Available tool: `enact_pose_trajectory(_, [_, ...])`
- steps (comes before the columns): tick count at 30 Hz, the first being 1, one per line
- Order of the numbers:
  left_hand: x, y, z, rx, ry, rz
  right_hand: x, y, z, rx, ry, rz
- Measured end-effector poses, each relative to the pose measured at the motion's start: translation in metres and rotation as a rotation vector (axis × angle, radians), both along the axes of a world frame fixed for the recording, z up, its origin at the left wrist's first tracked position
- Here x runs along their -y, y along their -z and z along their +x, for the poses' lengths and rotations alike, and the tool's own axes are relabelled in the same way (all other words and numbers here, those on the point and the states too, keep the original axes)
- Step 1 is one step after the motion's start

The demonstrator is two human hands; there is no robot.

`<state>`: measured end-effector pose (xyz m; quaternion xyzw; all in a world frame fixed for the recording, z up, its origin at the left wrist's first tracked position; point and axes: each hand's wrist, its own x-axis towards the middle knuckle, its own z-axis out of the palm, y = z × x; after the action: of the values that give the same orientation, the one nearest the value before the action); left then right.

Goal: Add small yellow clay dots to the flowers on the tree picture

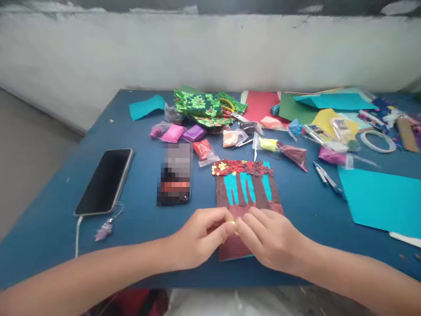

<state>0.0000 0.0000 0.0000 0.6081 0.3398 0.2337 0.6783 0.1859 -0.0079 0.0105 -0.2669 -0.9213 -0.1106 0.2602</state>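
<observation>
Near the front edge of the blue surface [49,228], seen from the head camera, the left hand [200,237] and right hand [269,241] meet. Their fingers are drawn narrow, tips pinched together on a small yellow bit [232,224]. Both hands rest over the near end of a teal card with brown clay tree trunks and a red-and-yellow flower crown [245,188]. A black smartphone with a white cable [105,180] lies toward the left edge. Pink [173,133], purple [194,132] and red [202,149] clay packets sit beyond the card. A loose teal paper sheet [381,197] lies toward the right edge.
</observation>
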Motion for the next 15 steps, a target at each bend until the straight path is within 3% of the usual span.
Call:
enact_pose_trajectory(6, [-0.004,-0.002,-0.001,0.069,-0.116,-0.079,-0.009,0.0,0.011,0.039,0.012,-0.035])
enact_pose_trajectory(15, [-0.012,-0.005,-0.002,0.156,-0.251,-0.202,-0.035,0.009,0.033,-0.066,0.188,-0.041])
